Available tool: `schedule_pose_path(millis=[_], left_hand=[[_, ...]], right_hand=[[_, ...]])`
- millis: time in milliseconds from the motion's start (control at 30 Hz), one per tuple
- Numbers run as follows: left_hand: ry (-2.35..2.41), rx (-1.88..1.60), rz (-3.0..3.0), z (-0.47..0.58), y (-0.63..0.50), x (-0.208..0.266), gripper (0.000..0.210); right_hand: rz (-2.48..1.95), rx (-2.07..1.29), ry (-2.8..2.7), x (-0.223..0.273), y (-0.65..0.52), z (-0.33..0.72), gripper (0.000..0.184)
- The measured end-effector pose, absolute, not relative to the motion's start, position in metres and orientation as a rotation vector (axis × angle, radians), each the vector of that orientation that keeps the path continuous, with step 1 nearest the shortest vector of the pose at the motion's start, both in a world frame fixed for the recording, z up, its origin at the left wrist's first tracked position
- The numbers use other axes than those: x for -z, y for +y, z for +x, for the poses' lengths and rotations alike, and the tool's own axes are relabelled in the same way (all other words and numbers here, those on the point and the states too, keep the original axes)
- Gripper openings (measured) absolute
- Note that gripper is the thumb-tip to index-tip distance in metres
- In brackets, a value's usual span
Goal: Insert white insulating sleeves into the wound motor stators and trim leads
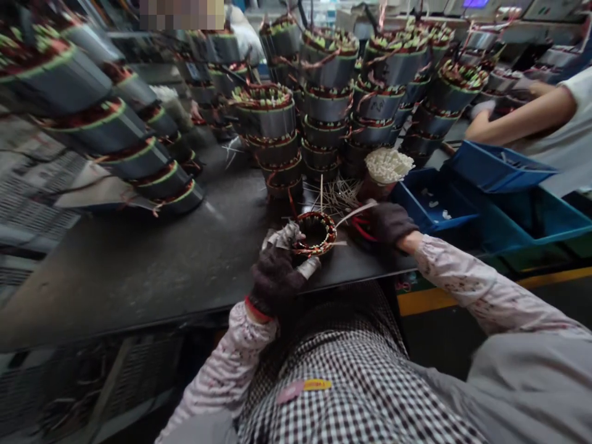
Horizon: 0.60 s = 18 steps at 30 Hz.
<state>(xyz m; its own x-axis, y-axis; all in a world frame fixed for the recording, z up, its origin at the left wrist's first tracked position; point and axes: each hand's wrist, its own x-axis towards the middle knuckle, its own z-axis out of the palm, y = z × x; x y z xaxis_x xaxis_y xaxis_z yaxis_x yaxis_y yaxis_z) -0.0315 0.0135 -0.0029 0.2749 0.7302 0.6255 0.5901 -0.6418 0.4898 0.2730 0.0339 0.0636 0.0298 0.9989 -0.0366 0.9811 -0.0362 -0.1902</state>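
A motor stator (329, 235) with copper windings stands on the dark bench, open end up. My left hand (280, 265), in a dark glove with pale tape on the fingers, is closed around its left side. To the right of the stator is my right hand (391, 223), also in a dark glove, its fingers closed. A pale tie strip (349, 214) runs from the winding up to these fingers. Beside them shows a red-handled tool (363, 228); its kind is unclear and the glove partly covers it. Another pale strip end (339, 243) sticks out of the stator's near right side.
Tall stacks of stators (277, 142) rise behind, and more stacks (152, 160) lean at left. Loose strips (340, 196) lie near a tub of white sticks (388, 166). Blue bins (435, 200) stand at right, near another person's arm (522, 117).
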Motion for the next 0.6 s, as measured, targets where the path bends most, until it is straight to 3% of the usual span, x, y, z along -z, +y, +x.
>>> schedule_pose_path(millis=[167, 367, 600], left_hand=[[1.217, -1.266, 2.419, -0.033, 0.017, 0.016, 0.068], [1.295, -1.238, 2.348, -0.025, 0.017, 0.029, 0.068], [1.356, -1.262, 2.356, -0.027, 0.011, 0.032, 0.068]], right_hand=[[-1.985, -0.333, -2.301, -0.076, -0.019, 0.286, 0.025], [-1.983, -0.229, -2.498, -0.077, -0.025, 0.279, 0.063], [-1.642, -0.861, -2.356, -0.067, 0.001, 0.294, 0.048]])
